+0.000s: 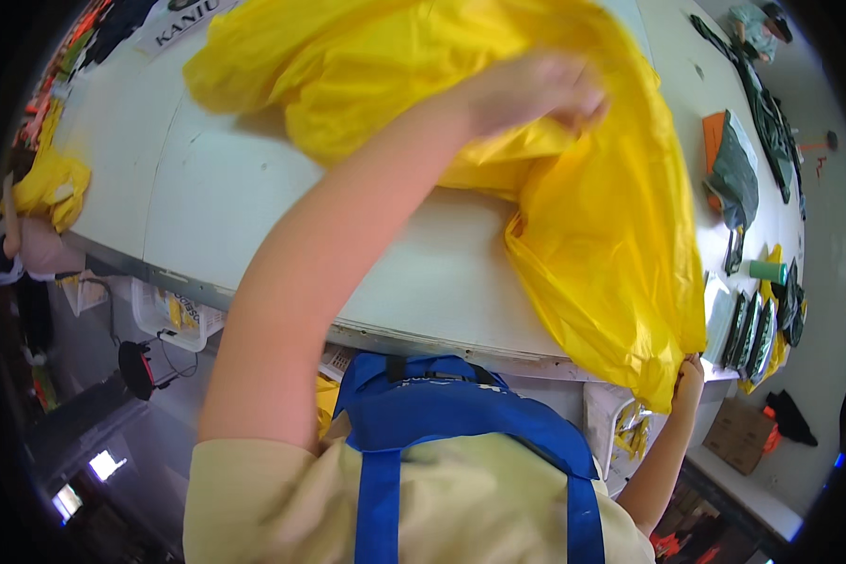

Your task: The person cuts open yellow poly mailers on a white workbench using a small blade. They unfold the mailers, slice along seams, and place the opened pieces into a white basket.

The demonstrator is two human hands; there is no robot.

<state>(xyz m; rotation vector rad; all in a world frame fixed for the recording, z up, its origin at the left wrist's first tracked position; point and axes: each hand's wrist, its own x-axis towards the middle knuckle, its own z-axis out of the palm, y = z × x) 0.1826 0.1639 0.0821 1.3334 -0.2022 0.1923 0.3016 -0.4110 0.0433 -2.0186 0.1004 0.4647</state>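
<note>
A large, shiny yellow rain garment [611, 235] lies in loose folds over the white table, one long part of it hanging down at the table's near right edge. My right hand [691, 371] is closed on the garment's edge at that lower corner, its fingers partly hidden by the cloth. Reaching across from the left, my left hand [555, 89] is over the upper part of the same garment. Motion smears its fingers, so I cannot make out whether they grip the cloth.
The white table [226, 202] has its near edge at my blue apron [461, 414]. Along its right side lie folded dark packages [747, 334], a green cylinder [769, 272] and a grey-green bag [733, 179]. A white basket [174, 315] sits under the left edge. Other people are far left and far right.
</note>
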